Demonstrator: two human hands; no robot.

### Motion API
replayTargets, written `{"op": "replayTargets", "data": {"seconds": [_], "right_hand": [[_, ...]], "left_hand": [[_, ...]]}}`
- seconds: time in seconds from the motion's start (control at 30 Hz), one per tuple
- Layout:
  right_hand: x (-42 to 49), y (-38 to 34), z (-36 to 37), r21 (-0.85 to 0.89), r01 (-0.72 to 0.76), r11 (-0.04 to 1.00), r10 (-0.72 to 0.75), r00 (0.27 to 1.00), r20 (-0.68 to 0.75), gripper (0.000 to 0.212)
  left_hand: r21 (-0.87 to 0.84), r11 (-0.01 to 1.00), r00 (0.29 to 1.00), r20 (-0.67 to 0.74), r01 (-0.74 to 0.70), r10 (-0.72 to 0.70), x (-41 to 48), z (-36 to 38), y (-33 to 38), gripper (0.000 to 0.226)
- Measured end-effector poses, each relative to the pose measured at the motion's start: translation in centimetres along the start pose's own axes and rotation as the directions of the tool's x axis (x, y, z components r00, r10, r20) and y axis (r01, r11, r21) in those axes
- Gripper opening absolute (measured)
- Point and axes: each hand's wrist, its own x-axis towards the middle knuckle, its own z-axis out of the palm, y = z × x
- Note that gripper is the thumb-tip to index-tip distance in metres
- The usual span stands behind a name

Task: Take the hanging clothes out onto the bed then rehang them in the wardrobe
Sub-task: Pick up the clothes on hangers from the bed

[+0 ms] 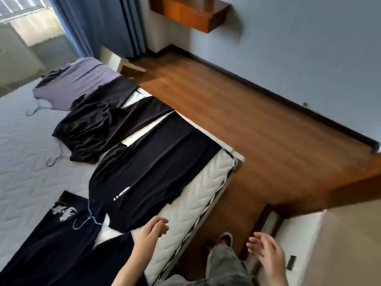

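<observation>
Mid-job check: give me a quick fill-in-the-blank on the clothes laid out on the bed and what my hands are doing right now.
1. The farthest garment on the bed is ____ in colour.
2. The wire hanger next to the T-shirt with white lettering is coloured ____.
3. The left hand and the right hand are both open and hold ____.

Missing words: purple; blue; nothing.

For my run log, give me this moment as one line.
phase: clothes laid on bed | seen: purple top, black logo tee, blue hanger | left hand: open, empty | right hand: open, empty
</observation>
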Motion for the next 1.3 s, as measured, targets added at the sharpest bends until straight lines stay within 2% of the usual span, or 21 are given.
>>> {"op": "replayTargets", "data": {"seconds": [0.17, 0.27, 0.4, 0.5, 0.7, 0.87, 1.03, 1.17, 1.3], "right_hand": [[3.7, -0.3, -6.2, 0.113, -0.038, 0.993, 0.057, 0.983, -0.172, 0.025], [7.7, -2.4, -9.2, 0.146, -0.054, 0.988, 0.082, 0.977, -0.197, 0.025], [13.5, -7.6, -12.4, 0.111, -0.023, 0.994, 0.045, 0.979, -0.198, 0.024], [18.0, -12.2, -13.6, 0.080, 0.004, 0.997, 0.009, 0.987, -0.160, 0.023], [29.8, -20.9, -12.7, 0.022, 0.067, 0.998, -0.066, 0.996, -0.052, 0.024], [41.4, -28.5, -10.1, 0.009, 0.078, 0.997, -0.079, 0.997, 0.009, 0.022], [51.6, -39.1, -7.6, -0.080, 0.092, 0.993, -0.086, 0.993, 0.080, 0.020], [57.7, -46.8, -7.2, -0.144, 0.111, 0.983, -0.090, 0.986, 0.143, 0.021], [65.0, -52.9, -7.2, -0.165, 0.069, 0.984, -0.044, 0.988, 0.149, 0.021]], "left_hand": [[0.069, 0.994, 0.990, 0.124, -0.079, 0.070, 5.0, 9.1, 5.7, 0.027], [0.084, 0.993, 0.988, 0.134, -0.083, 0.071, 7.7, 15.3, 8.5, 0.027], [0.093, 0.993, 0.989, 0.135, -0.075, 0.062, 9.8, 21.2, 12.0, 0.026], [0.119, 0.991, 0.993, 0.108, -0.053, 0.040, 11.1, 22.9, 13.5, 0.026], [0.148, 0.989, 0.999, -0.048, 0.021, -0.014, 16.2, 25.0, 15.3, 0.025], [0.072, 0.991, 0.985, -0.138, 0.117, -0.106, 24.1, 29.8, 18.7, 0.025], [-0.009, 0.991, 0.985, -0.112, 0.130, -0.131, 34.2, 37.2, 27.3, 0.023], [-0.062, 0.996, 0.995, -0.073, 0.063, -0.068, 41.9, 42.8, 36.7, 0.023], [-0.023, 1.000, 0.999, -0.044, 0.017, -0.018, 49.3, 47.2, 44.2, 0.023]]}}
